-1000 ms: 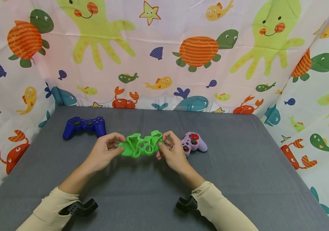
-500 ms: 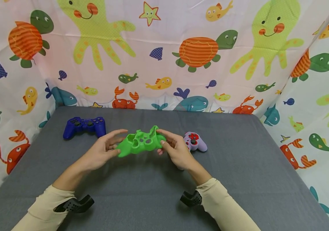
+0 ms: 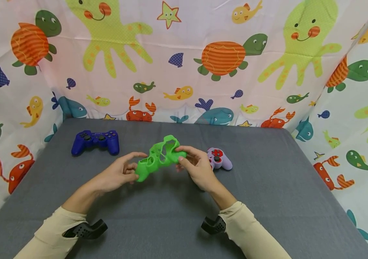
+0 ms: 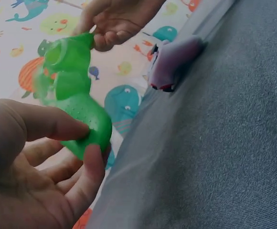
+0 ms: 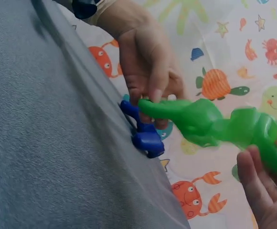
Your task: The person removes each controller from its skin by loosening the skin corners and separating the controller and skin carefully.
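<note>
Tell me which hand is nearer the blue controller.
Left. In the head view, the left hand is below and right of the blue controller, not touching it; the right hand is farther right, at the other end of the green cover.

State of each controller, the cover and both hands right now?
Green controller cover: held clear of the table, no controller inside
Blue controller: on the table, face up, not held
Lilac controller: on the table, face up, partly hidden by a hand in the head view
Left hand: grips one cover end
Right hand: grips the other
</note>
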Motion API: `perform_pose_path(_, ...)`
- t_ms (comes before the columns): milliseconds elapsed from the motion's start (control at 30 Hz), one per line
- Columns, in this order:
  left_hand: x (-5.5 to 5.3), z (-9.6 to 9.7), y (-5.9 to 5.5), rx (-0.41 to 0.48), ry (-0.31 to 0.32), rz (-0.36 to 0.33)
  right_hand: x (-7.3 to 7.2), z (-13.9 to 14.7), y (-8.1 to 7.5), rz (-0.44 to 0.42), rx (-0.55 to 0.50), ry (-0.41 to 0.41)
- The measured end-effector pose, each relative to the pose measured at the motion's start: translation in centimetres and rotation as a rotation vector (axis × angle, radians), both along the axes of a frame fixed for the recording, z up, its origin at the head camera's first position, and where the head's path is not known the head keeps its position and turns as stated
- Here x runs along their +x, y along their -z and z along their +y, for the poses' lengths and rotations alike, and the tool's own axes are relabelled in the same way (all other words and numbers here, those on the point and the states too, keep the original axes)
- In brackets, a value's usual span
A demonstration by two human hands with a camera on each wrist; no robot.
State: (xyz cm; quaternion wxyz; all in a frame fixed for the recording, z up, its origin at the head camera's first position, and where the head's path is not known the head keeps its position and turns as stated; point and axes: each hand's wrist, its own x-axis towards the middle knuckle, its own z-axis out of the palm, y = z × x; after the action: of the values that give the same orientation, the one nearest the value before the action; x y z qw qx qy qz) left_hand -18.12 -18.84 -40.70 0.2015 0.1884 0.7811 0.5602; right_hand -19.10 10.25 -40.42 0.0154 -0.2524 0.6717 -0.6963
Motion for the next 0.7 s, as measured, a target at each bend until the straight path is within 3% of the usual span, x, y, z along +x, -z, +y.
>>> perform_pose_path(133,0.3,0.6,-0.2,0.001,-0.026,0.049,0.0,-0.1,0.2,-0.03,-0.03,0.112)
perform_pose_path(200,0.5,0.8,-0.3,0.01,-0.028,0.066,0.0,-0.1,0.2,-0.041,-0.059,0.125)
perform_pose_path(467,0.5,0.6,-0.6,0.097,-0.01,0.069,0.1,0.5,-0.4,-0.029,-0.041,-0.025)
perform_pose_path(600,0.6,0.5,-0.8,0.114,-0.015,0.066,0.1,0.6,-0.8,-0.091,-0.032,-0.127)
perform_pose_path(700,0.7,0.4,-0.9,0.126,-0.029,0.064,0.1,0.6,-0.9,-0.122,-0.029,-0.139)
